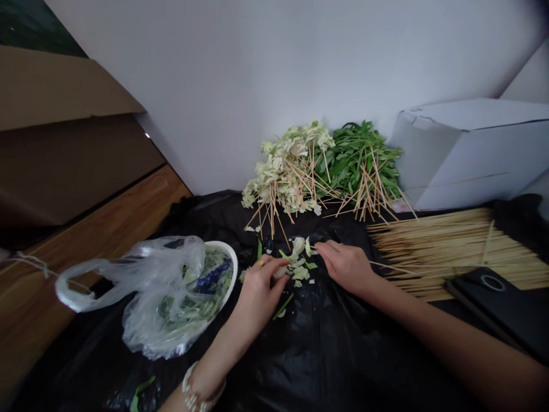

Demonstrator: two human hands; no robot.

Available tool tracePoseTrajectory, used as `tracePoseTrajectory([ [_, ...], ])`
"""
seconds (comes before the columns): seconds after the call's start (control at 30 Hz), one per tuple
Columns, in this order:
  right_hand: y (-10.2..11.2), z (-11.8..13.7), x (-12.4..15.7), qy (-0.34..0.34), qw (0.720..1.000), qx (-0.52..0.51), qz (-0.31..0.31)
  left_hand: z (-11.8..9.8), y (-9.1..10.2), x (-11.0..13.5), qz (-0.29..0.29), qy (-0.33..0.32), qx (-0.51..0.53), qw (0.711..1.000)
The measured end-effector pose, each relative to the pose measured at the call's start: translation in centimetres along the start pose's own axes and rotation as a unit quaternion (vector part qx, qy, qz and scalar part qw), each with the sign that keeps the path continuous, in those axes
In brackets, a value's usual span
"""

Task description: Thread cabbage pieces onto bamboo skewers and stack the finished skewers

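In the head view my right hand [345,264] is closed around a thin wooden skewer [388,267]. The skewer's front end points left, beside a piece of pale cabbage leaf [299,247]; whether it pierces the leaf I cannot tell. My left hand [259,289] hovers low over loose cabbage scraps [300,273] on a black plastic sheet [295,355]. Its thumb and index finger are apart, with no leaf plainly between them. Behind the hands lie a pile of skewered cabbage [281,163] and a pile of skewered green leaves [354,160].
A white-rimmed bowl [234,263] of greens, partly covered by a clear plastic bag [158,320], stands at left. Many bare skewers [446,246] lie at right, under a black phone [493,297]. A white box [480,154] and a cardboard box [64,160] flank the white wall.
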State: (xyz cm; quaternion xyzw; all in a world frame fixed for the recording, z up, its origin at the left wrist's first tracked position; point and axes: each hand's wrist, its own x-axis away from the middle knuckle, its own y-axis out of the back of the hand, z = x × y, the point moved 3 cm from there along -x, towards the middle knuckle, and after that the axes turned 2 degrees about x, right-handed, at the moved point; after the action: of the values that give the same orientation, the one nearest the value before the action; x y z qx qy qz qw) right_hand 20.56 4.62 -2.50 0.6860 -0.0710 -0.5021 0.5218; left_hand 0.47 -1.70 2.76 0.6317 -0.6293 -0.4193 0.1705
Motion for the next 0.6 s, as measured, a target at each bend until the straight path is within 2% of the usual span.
tracePoseTrajectory([
  [0.07, 0.1, -0.5, -0.1, -0.018, 1.0, -0.005, -0.01, 0.2, -0.7, -1.7, -0.019, 0.053, 0.074, 0.996],
  [0.13, 0.3, -0.8, -0.3, -0.029, 0.999, -0.011, -0.02, 0.9, -1.7, -3.0, -0.043, 0.11, 0.186, 0.975],
  [0.23, 0.5, -1.0, -0.4, -0.036, 0.999, -0.016, -0.026, 2.0, -3.3, -3.9, -0.061, 0.181, 0.358, 0.914],
  [0.33, 0.5, -0.9, -0.4, -0.033, 0.999, -0.016, -0.028, 2.8, -3.9, -3.5, -0.06, 0.231, 0.483, 0.842],
  [0.47, 0.3, -0.9, -0.3, -0.032, 0.999, -0.019, -0.021, 3.0, -3.4, -2.8, -0.025, 0.281, 0.596, 0.752],
  [0.6, 0.1, -0.9, -0.2, -0.036, 0.999, -0.023, -0.014, 3.0, -3.0, -2.7, 0.004, 0.295, 0.671, 0.68],
])
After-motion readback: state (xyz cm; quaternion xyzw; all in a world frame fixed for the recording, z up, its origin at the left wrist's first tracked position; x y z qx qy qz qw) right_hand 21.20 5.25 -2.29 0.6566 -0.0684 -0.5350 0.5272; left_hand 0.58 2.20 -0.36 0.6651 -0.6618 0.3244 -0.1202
